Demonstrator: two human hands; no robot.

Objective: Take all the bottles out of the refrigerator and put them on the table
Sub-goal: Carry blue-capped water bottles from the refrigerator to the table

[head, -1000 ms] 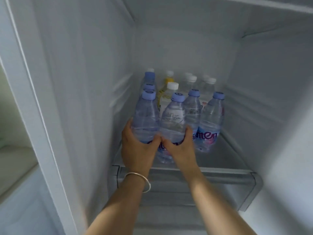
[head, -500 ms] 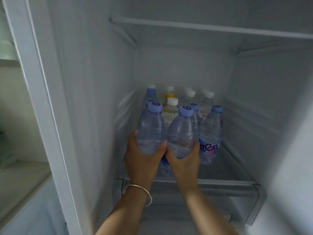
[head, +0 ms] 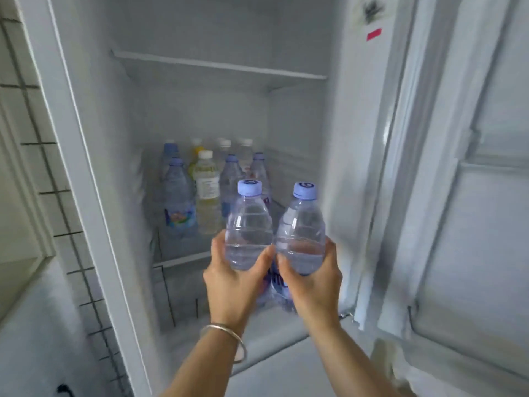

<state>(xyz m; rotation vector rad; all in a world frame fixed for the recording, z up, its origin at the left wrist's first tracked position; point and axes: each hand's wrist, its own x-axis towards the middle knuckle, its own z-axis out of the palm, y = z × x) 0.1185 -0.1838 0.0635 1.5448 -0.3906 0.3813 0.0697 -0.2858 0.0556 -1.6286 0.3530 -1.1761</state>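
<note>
Gripping two blue-capped bottles (head: 248,224) upright, side by side, the hands (head: 229,279) hold them outside the refrigerator (head: 200,110)

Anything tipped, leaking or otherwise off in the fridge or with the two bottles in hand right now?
Nothing stands out. The left hand and right hand each hold a capped water bottle upright, side by side. The remaining bottles stand upright on the shelf, caps on, with no spill showing. The frame is somewhat blurred.
</note>
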